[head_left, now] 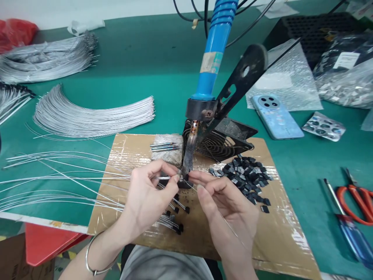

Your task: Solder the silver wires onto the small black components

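- 2 bare hands work at the soldering iron's tip. The left hand (145, 198) has thumb and forefinger pinched together on white wires (116, 178), just beside the tip; how many is too fine to count.
- The right hand (230, 210) is partly curled, with 1 thin metal wire (190, 187) at its thumb, leading toward the tip.
- 1 soldering iron (206, 74), blue-handled, is clamped tip down in 1 black bracket (241, 77); its sticker is unreadable.
- 1 heap of black connectors (244, 177), too many to count, lies right of the tip on 1 cardboard sheet (201, 237); more connectors cap wires below the left hand.
- 3 wire bundles (93, 112) lie at left.
- 1 black fan (218, 144) stands behind the tip.
- 1 phone (276, 116), 1 blister pack (324, 126), 1 screwdriver (349, 233) and 1 orange-handled tool (354, 200) lie at right.
- 1 white label (346, 60) on a bag: print illegible.
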`<state>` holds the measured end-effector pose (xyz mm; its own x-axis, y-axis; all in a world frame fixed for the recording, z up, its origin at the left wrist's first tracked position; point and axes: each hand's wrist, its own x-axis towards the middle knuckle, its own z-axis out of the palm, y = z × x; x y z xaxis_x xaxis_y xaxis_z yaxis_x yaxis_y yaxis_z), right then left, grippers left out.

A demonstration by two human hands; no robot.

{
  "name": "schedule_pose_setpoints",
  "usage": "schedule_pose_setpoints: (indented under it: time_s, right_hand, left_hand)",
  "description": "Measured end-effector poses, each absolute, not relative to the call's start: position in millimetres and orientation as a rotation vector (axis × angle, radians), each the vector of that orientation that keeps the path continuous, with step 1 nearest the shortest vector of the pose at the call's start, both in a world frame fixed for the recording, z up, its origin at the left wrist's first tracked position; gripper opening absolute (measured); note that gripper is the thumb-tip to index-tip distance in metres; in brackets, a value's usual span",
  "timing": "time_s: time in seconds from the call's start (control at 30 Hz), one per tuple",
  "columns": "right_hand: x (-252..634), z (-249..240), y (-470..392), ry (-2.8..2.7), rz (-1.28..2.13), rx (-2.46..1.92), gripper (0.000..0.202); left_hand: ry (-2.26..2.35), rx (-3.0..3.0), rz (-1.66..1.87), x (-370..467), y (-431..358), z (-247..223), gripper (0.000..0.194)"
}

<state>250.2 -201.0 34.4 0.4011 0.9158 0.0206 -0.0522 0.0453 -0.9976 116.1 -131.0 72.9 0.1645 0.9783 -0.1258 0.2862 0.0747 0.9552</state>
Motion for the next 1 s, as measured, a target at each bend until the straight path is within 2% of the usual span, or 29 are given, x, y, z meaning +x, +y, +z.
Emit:
schedule_pose_setpoints:
  time_s: [1.0]
  right_hand:
    - [245.6,32.9,-204.6,-0.878,0.874,-1.336,0.019]
  left_hand:
    - [1.328,1.401,0.834,114.8,-132.5,73.1,0.010]
